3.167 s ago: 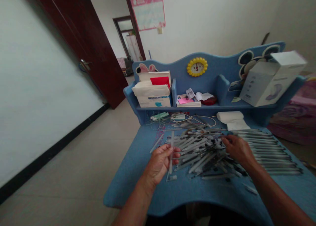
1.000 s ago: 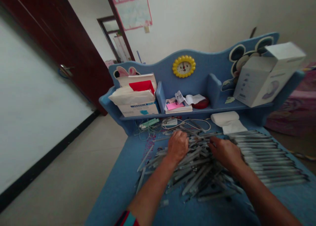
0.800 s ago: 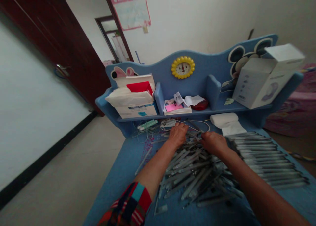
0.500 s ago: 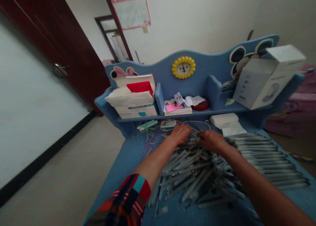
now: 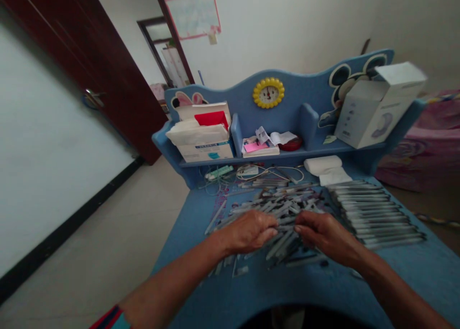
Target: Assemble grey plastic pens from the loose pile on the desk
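Note:
Over a loose heap of grey, clear-barrelled pens [image 5: 283, 245], my hands face each other with a small gap between them. My left hand [image 5: 251, 231] is closed in a pinch on one end of a pen [image 5: 286, 221]. My right hand [image 5: 321, 231] pinches at the other end, thumb and forefinger pressed together. The fingers hide most of this pen, and its ends cannot be made out. To the right of the heap lies a tidy row of pens [image 5: 377, 216] with dark tips, side by side.
Behind the pens, a blue shelf [image 5: 201, 164] bears a paper-filled box [image 5: 204, 152], booklets [image 5: 260, 152] and a white carton [image 5: 373, 108]. Below it lie a white cable [image 5: 266, 171], a green-and-white stick-like item [image 5: 219, 172] and a paper roll [image 5: 323, 165]. The blue desk [image 5: 201, 214] carries the pens.
Both hands have come back from the far side of the heap toward me and now pinch near each other over its middle. The camera view has shifted slightly.

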Available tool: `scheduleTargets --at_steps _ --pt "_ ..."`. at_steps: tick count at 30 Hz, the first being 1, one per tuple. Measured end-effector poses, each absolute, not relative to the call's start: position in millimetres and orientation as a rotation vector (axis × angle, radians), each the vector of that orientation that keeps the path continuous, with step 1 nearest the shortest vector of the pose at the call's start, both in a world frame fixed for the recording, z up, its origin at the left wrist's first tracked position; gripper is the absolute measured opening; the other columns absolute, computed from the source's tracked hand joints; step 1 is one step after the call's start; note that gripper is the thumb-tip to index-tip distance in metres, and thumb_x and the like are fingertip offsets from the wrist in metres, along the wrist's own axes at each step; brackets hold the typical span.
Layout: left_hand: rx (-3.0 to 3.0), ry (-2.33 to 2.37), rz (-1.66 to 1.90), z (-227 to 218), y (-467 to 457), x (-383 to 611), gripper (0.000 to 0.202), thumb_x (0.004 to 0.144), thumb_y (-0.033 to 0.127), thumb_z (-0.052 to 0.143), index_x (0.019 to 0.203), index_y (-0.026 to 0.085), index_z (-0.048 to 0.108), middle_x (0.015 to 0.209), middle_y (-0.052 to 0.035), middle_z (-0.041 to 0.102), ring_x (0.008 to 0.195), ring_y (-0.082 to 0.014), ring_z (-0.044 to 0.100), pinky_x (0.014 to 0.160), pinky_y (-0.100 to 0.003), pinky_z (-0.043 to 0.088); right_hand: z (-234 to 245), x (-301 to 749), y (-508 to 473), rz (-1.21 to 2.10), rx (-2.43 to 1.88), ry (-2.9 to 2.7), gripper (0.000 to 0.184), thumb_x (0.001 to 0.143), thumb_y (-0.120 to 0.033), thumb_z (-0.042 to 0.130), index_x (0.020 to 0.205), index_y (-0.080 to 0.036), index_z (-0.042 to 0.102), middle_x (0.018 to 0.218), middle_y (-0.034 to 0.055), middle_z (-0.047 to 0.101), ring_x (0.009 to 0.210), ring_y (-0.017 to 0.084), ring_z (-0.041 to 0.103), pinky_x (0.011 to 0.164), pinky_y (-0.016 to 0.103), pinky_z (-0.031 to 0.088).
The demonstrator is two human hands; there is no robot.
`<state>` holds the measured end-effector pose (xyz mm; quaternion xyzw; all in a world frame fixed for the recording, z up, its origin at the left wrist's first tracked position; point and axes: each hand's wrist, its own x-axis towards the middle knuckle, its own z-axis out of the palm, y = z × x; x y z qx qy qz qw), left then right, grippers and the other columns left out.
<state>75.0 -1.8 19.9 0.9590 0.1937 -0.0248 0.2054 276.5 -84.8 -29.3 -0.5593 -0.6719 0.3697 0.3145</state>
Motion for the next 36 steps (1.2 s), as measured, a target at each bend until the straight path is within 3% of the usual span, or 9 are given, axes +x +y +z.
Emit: scheduleTargets --at_steps 10,16,20,28,33,36 --pt "2.304 0.657 -0.053 20.1 -45.2 51.8 0.018 0.085 0.022 0.043 0.077 0.016 0.058 0.067 0.0021 0.058 0.064 -0.0099 0.053 0.061 -0.019 0.036 -29.7 267.1 -111.9 1.229 -1.392 -1.862 0.045 0.088 -0.047 0.038 0.057 -0.017 0.048 0.049 -0.0008 0.051 0.046 0.01 0.049 0.044 0.019 0.034" --pt "2.233 0.751 0.005 18.1 -59.2 47.0 0.021 0.085 0.023 0.041 0.076 0.016 0.059 0.067 0.0018 0.058 0.065 -0.0101 0.054 0.062 -0.019 0.037 -31.5 260.0 -116.2 1.21 -1.374 -1.786 0.051 0.088 -0.051 0.034 0.052 -0.017 0.046 0.043 -0.0016 0.047 0.041 0.009 0.044 0.042 0.019 0.032" --pt "2.099 0.802 -0.019 18.8 -61.6 47.2 0.023 0.085 0.023 0.04 0.075 0.015 0.059 0.063 0.0021 0.057 0.061 -0.0095 0.053 0.061 -0.019 0.038 -32.6 257.8 -114.7 1.19 -1.365 -1.743 0.049 0.085 -0.052 0.04 0.051 -0.017 0.046 0.042 -0.0025 0.046 0.041 0.008 0.043 0.043 0.019 0.032" --pt "1.99 0.84 -0.007 13.5 -60.6 42.2 0.024 0.084 0.025 0.041 0.072 0.015 0.059 0.06 0.0028 0.056 0.056 -0.0086 0.049 0.058 -0.018 0.037 -36.6 259.1 -111.9 1.357 -1.268 -1.618 0.033 0.077 -0.047 0.057 0.066 -0.016 0.055 0.054 -0.0007 0.057 0.05 0.011 0.051 0.048 0.02 0.038" --pt "1.998 0.875 0.013 12.6 -60.2 39.6 0.024 0.083 0.026 0.041 0.072 0.015 0.059 0.061 0.0024 0.058 0.057 -0.0091 0.05 0.059 -0.018 0.037 -32.6 257.0 -110.2 1.206 -1.346 -1.731 0.047 0.089 -0.047 0.037 0.055 -0.016 0.051 0.048 0.0001 0.054 0.045 0.01 0.049 0.048 0.021 0.036" --pt "2.006 0.887 0.026 13.0 -59.6 38.7 0.025 0.083 0.025 0.041 0.067 0.015 0.057 0.06 0.0027 0.056 0.057 -0.0091 0.05 0.059 -0.018 0.037 -32.4 254.9 -109.4 1.238 -1.276 -1.699 0.038 0.087 -0.043 0.042 0.063 -0.016 0.052 0.053 -0.0002 0.056 0.05 0.011 0.051 0.05 0.021 0.038"
